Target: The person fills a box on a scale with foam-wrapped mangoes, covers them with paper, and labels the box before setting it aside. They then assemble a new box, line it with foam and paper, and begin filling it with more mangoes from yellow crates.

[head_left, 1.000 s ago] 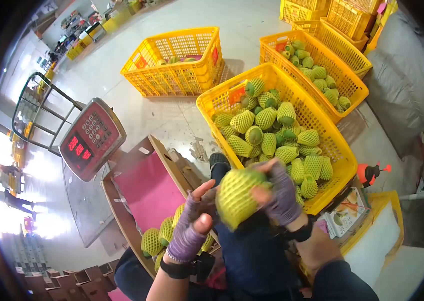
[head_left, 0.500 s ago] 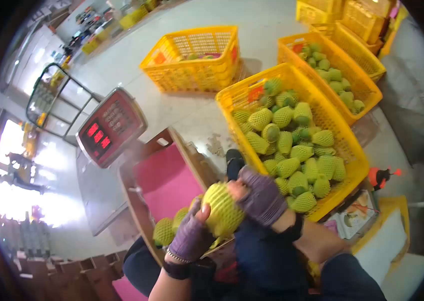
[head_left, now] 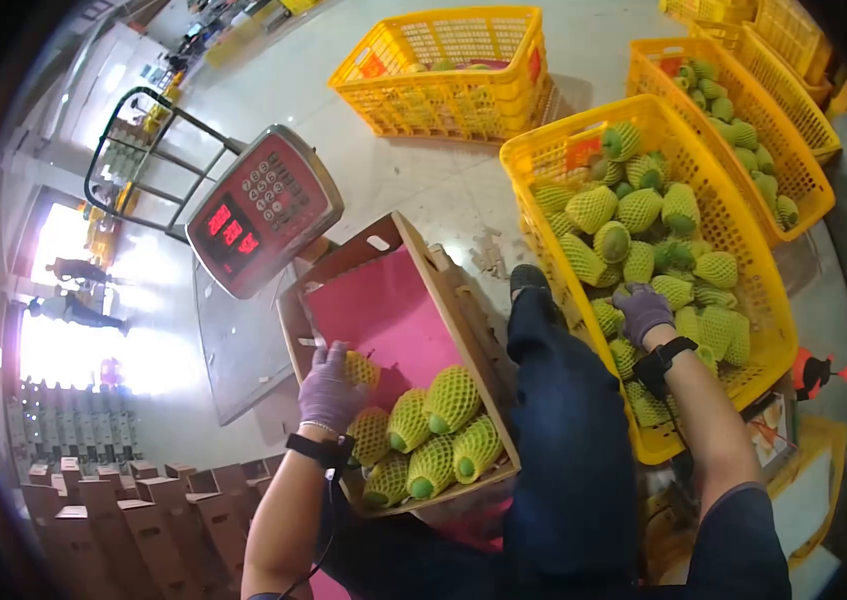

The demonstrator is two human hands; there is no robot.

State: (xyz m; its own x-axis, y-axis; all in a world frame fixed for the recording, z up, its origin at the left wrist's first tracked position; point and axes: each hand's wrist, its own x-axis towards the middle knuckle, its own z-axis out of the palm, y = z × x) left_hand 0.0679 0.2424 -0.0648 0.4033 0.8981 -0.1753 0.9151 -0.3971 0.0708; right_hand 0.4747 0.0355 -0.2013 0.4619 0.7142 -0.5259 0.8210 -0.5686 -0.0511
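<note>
My left hand (head_left: 331,390), in a purple fingerless glove, is inside the cardboard box (head_left: 295,330). Its fingers curve around a papaya-like fruit in a yellow foam net (head_left: 361,370), partly hidden by the hand. Beside it several netted fruits (head_left: 431,465) lie in rows, green ends showing. My right hand (head_left: 643,312), also gloved, reaches into the large yellow crate (head_left: 583,350). Its fingers curl down over a netted fruit among the many (head_left: 638,212) there; the fingertips and most of that fruit are hidden.
A scale with a lit red display (head_left: 263,210) stands beyond the box. Another yellow crate (head_left: 443,100) is at the back, and more crates (head_left: 743,140) line the right. Folded cardboard boxes (head_left: 143,520) stand at lower left. My leg (head_left: 568,420) is between box and crate.
The netted fruit held between both hands has gone left into the box with my left hand. My right hand has let go and moved right into the crate. The view has shifted.
</note>
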